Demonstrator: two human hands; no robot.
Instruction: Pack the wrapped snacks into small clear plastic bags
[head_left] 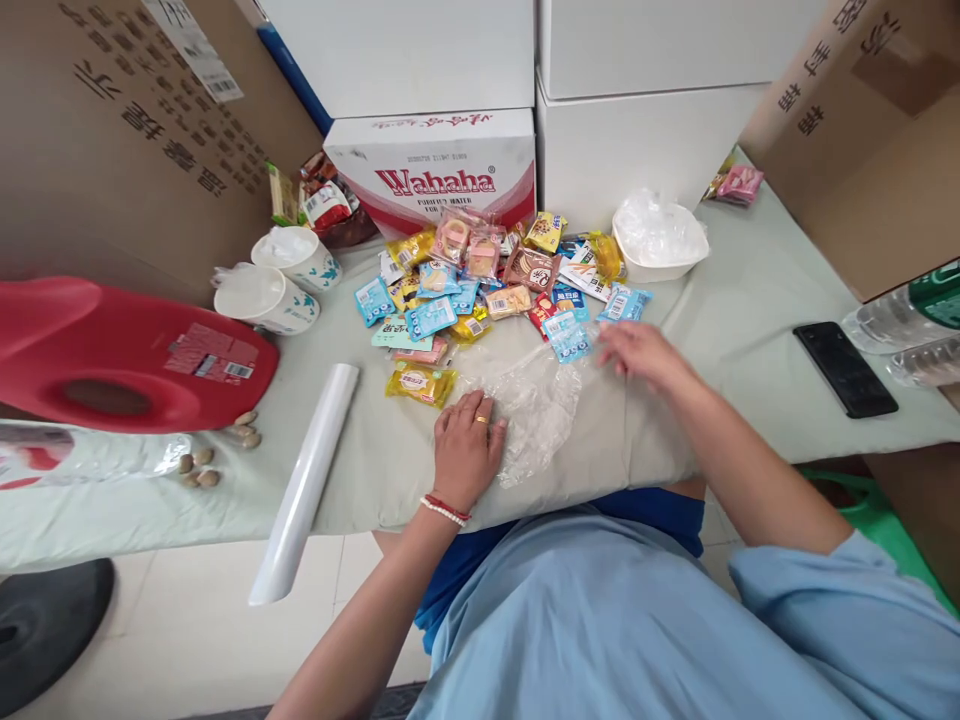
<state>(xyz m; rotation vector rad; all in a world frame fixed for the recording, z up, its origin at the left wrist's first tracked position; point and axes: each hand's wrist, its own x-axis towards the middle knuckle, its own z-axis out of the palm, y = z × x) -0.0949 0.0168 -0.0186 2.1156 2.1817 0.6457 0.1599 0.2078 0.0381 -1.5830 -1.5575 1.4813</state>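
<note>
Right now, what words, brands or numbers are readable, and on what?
"Wahaha®": water box
"PURIFIED WATER": same
"FOR", rest hidden: same
"娃哈哈": its top
"温馨提示": left carton
"密封": right carton
Too small or blurred: snack wrappers, red jug's label, bottle label, other box print.

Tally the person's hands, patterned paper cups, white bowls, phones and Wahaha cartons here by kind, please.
Left hand plus right hand: 2
Patterned paper cups: 2
White bowl: 1
Smartphone: 1
Wahaha carton: 1
Total: 7
The snack packets overlap too much to count.
</note>
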